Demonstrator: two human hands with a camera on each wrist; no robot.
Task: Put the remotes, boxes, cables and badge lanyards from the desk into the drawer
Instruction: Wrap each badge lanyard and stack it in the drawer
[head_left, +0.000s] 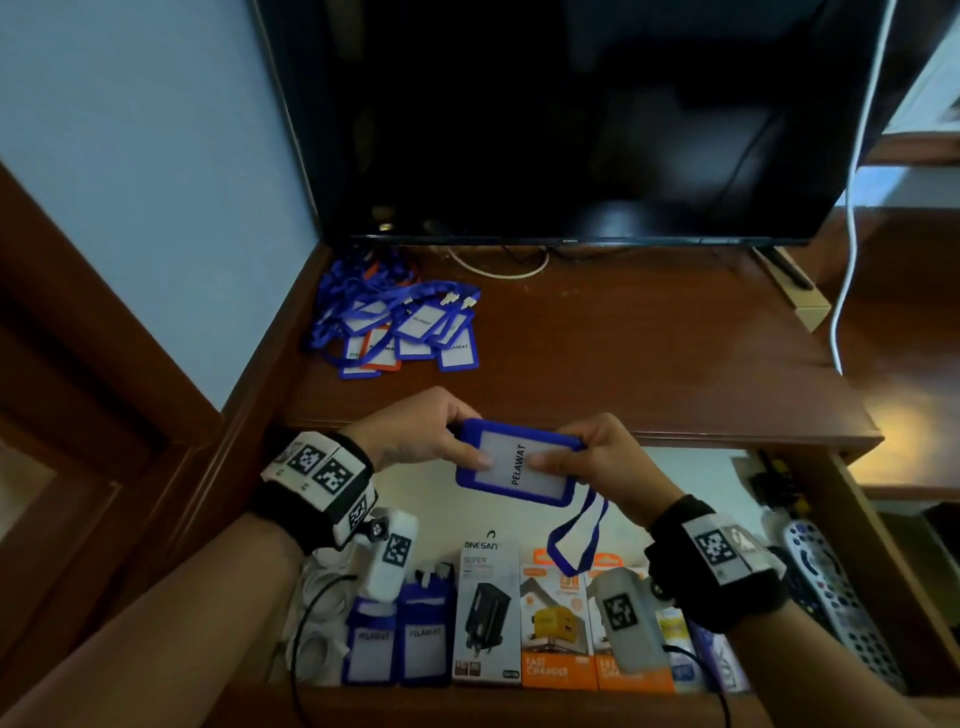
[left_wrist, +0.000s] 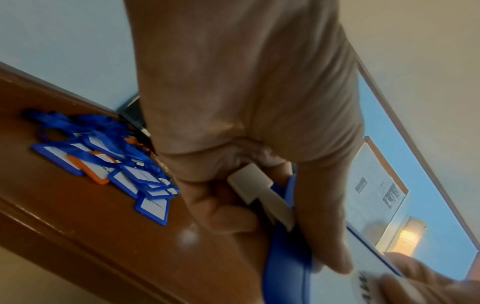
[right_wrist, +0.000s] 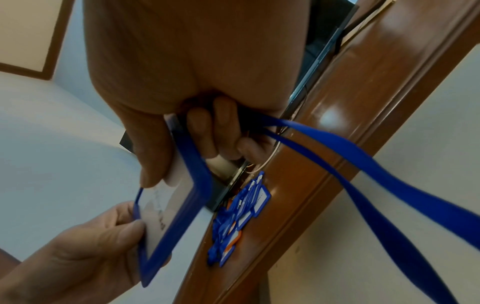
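Both hands hold one blue-framed badge marked PELAWAT above the open drawer. My left hand pinches its left end, and my right hand pinches its right end. In the left wrist view the badge's white clip lies under the curled left fingers. The blue lanyard strap hangs in a loop from the right hand. A pile of blue and orange badges with lanyards lies on the desk at the back left.
In the drawer lie two blue badges, several charger boxes, white coiled cables and a grey remote. A dark TV stands at the back of the desk. A white cable hangs at the right.
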